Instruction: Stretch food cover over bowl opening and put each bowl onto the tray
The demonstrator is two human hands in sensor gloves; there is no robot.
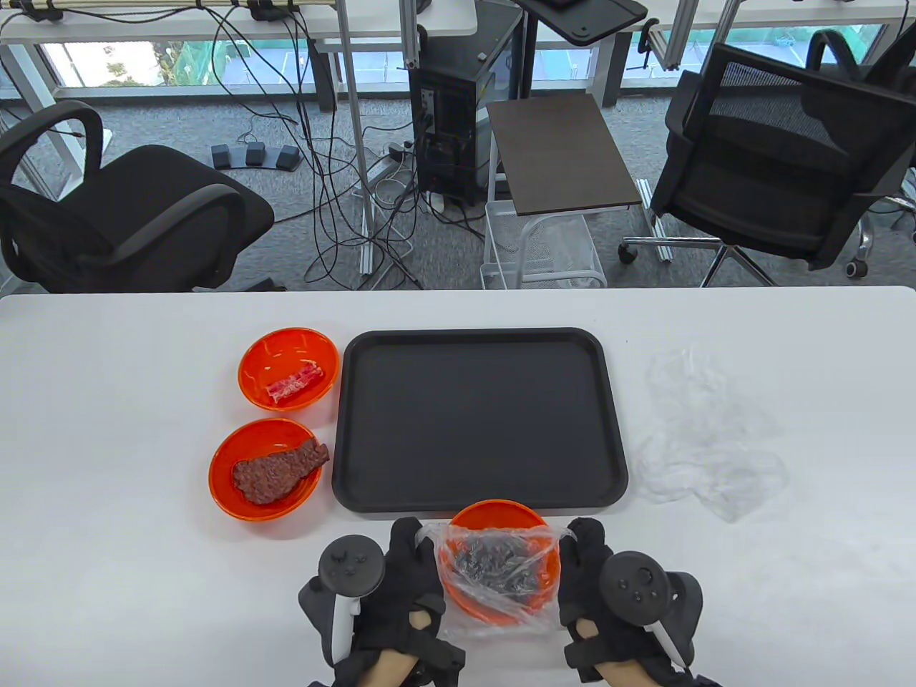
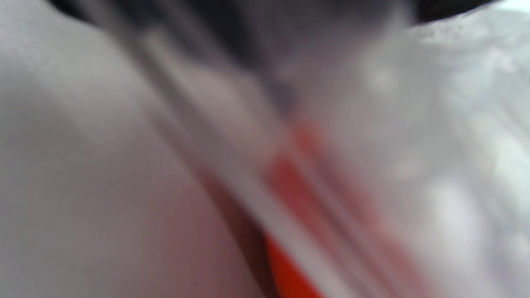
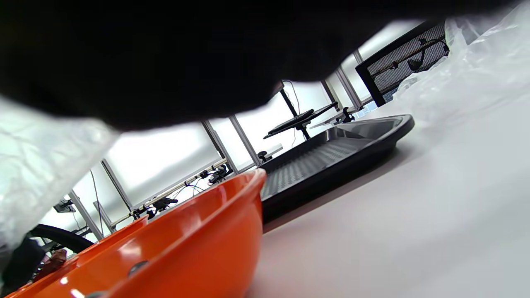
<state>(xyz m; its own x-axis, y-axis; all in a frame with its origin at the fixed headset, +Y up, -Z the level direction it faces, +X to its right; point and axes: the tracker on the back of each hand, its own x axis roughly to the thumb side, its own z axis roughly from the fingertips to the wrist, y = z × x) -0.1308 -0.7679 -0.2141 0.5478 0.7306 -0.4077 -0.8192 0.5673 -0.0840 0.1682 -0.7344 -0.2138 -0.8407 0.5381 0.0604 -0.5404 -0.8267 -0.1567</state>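
Note:
An orange bowl (image 1: 494, 517) with dark food stands at the table's near edge, just in front of the black tray (image 1: 479, 418). A clear food cover (image 1: 494, 565) lies stretched over the bowl's near part. My left hand (image 1: 409, 549) pinches the cover's left edge and my right hand (image 1: 585, 547) pinches its right edge. The right wrist view shows the bowl's wall (image 3: 182, 244) close up, with the tray (image 3: 331, 153) behind. Orange bowl (image 2: 290, 269) and clear film (image 2: 434, 165) fill the left wrist view as a blur.
Two more orange bowls stand left of the tray: one with a red strip (image 1: 288, 368), one with brown meat (image 1: 265, 469). A heap of clear covers (image 1: 705, 436) lies right of the tray. Office chairs and cables stand beyond the table's far edge.

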